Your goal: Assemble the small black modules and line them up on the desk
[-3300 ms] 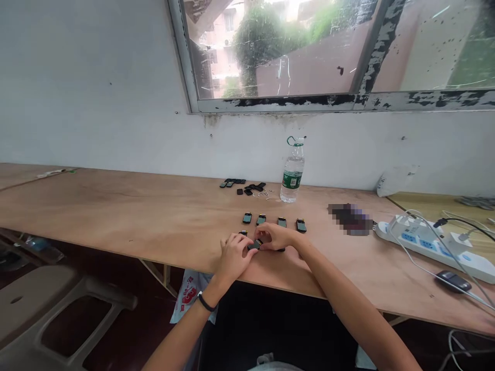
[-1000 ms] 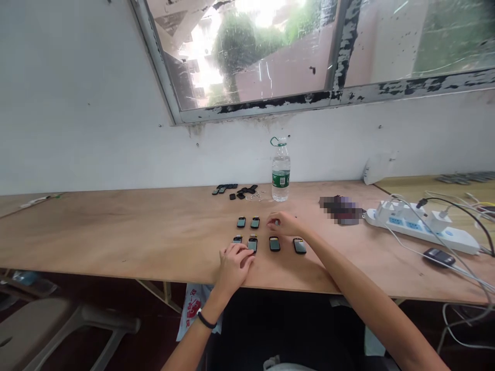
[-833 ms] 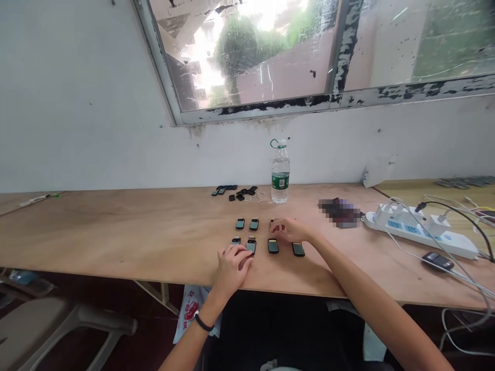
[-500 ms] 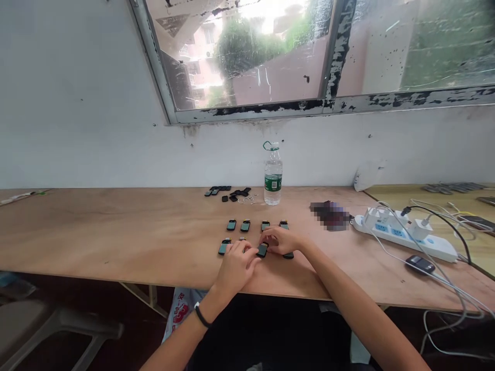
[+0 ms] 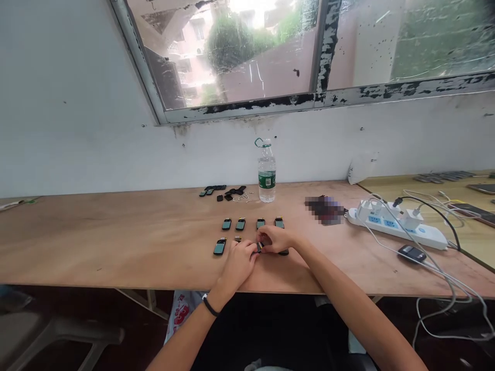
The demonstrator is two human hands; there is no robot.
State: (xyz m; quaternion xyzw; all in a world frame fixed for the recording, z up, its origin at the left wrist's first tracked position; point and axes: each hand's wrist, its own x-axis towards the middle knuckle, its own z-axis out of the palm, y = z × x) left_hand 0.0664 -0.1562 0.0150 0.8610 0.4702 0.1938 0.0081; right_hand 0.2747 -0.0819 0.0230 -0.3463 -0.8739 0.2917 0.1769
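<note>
Small black screen units with grey-green displays lie in two rows on the wooden table. Between my hands is one such screen unit (image 5: 260, 247), mostly covered by fingers, with a bit of yellowish strip showing. My left hand (image 5: 240, 262) has its fingertips closed at the unit's left side. From the right, my right hand (image 5: 275, 238) pinches the same unit. Just left of my left hand rests another screen unit (image 5: 219, 246). A further unit (image 5: 237, 239) is partly hidden behind my left fingers, and one more (image 5: 284, 252) peeks out under my right hand.
Several units, one at the left end (image 5: 226, 224), form the far row. Behind them are black parts (image 5: 235, 191) with tiny silvery pieces and a water bottle (image 5: 266, 178). A power strip (image 5: 398, 226) with cables and a black device (image 5: 412, 253) occupy the right side.
The unit between my hands has tilted, so its display shows less and a yellowish strip appears. My left fingers have drawn closer together around it. The camera view has shifted slightly.
</note>
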